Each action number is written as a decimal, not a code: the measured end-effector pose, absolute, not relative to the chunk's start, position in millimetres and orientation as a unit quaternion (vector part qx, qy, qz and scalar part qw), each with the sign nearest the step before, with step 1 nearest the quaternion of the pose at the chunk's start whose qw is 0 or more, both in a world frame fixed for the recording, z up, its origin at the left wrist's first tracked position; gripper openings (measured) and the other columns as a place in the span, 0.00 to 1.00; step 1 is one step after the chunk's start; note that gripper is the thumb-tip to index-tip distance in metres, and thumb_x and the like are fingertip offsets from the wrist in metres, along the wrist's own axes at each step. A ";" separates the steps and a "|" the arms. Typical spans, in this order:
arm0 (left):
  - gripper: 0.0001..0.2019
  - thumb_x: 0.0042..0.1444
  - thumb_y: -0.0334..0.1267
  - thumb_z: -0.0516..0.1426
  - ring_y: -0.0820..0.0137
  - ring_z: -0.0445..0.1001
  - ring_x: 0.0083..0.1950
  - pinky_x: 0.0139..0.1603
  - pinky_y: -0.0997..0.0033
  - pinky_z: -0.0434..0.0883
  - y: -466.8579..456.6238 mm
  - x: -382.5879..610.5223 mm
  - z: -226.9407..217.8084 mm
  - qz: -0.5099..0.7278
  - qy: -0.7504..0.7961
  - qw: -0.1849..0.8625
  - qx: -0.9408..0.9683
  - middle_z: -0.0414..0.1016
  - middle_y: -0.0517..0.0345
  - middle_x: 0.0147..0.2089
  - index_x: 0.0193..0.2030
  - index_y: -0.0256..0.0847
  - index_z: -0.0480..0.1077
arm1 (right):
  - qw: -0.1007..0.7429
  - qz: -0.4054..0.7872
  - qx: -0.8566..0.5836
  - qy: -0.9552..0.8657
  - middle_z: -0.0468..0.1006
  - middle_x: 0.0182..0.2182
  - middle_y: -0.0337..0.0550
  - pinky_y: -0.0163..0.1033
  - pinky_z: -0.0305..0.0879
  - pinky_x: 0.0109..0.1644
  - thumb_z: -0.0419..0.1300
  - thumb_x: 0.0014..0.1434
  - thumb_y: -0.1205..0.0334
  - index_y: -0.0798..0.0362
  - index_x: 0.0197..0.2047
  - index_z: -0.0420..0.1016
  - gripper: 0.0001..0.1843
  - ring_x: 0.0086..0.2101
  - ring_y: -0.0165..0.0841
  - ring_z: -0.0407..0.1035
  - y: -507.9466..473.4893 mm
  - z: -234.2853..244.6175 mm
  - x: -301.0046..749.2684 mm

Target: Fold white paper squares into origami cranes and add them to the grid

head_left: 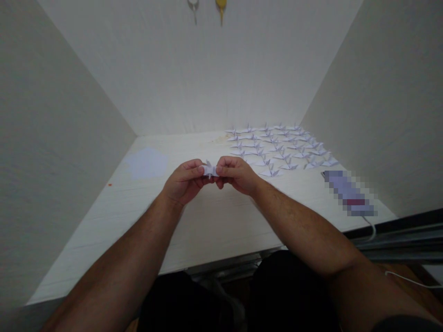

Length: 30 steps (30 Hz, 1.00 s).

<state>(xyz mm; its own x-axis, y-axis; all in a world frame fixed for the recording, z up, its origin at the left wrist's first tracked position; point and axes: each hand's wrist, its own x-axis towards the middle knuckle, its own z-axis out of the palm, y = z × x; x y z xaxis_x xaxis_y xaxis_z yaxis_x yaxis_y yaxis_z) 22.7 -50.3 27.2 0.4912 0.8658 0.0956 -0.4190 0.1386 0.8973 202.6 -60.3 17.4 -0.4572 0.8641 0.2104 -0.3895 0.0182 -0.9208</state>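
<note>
White paper (147,162) lies left of centre; next, the left hand (185,181) pinches one end of a small folded paper (209,170), held mid-frame between both hands. The right hand (236,174) pinches its other end, near paper cranes (279,149) in rows right of centre.

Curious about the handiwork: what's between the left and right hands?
In the head view: a white paper crane, held by the left hand and right hand.
</note>
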 end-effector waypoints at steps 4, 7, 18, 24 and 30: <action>0.11 0.42 0.38 0.70 0.69 0.77 0.30 0.35 0.68 0.76 -48.9 24.0 26.5 0.458 0.274 0.695 0.482 0.79 0.54 0.28 0.26 0.36 0.73 | 0.487 0.625 -0.273 -0.546 0.76 0.22 0.35 0.31 0.68 0.24 0.69 0.50 0.53 0.54 0.30 0.69 0.16 0.21 0.25 0.69 -56.5 13.1 203.6; 0.10 0.42 0.36 0.69 0.71 0.76 0.28 0.35 0.68 0.76 -48.1 26.2 25.8 0.467 0.322 0.663 0.489 0.78 0.55 0.27 0.25 0.35 0.73 | 0.512 0.578 -0.309 -0.556 0.76 0.25 0.35 0.31 0.69 0.25 0.69 0.49 0.59 0.53 0.37 0.71 0.14 0.24 0.27 0.71 -54.3 12.3 204.3; 0.09 0.42 0.38 0.69 0.69 0.77 0.30 0.37 0.66 0.74 -47.0 30.1 19.3 0.506 0.423 0.463 0.592 0.79 0.54 0.29 0.27 0.36 0.76 | 0.535 0.431 -0.369 -0.626 0.76 0.30 0.37 0.31 0.67 0.26 0.70 0.48 0.52 0.53 0.37 0.75 0.18 0.25 0.24 0.68 -53.3 9.5 201.2; 0.09 0.43 0.40 0.68 0.70 0.76 0.28 0.35 0.67 0.72 -48.6 30.3 22.3 0.496 0.454 0.425 0.607 0.79 0.56 0.26 0.27 0.37 0.76 | 0.545 0.371 -0.352 -0.664 0.78 0.36 0.40 0.33 0.69 0.31 0.68 0.52 0.53 0.51 0.41 0.77 0.16 0.30 0.27 0.71 -52.4 7.6 201.3; 0.09 0.43 0.39 0.67 0.70 0.76 0.27 0.35 0.67 0.73 -47.8 30.6 21.4 0.492 0.446 0.452 0.595 0.78 0.56 0.25 0.26 0.37 0.74 | 0.527 0.402 -0.351 -0.661 0.76 0.26 0.37 0.33 0.68 0.28 0.68 0.52 0.55 0.53 0.35 0.74 0.12 0.26 0.27 0.71 -53.8 9.4 202.4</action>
<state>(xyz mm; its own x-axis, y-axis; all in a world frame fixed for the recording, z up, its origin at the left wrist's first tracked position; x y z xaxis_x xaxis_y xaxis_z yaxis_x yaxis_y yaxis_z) 30.6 -47.8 21.4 0.1184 0.9761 0.1824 0.0856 -0.1931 0.9774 202.4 -53.8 9.4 -0.1989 0.8881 0.4144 0.0403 0.4299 -0.9020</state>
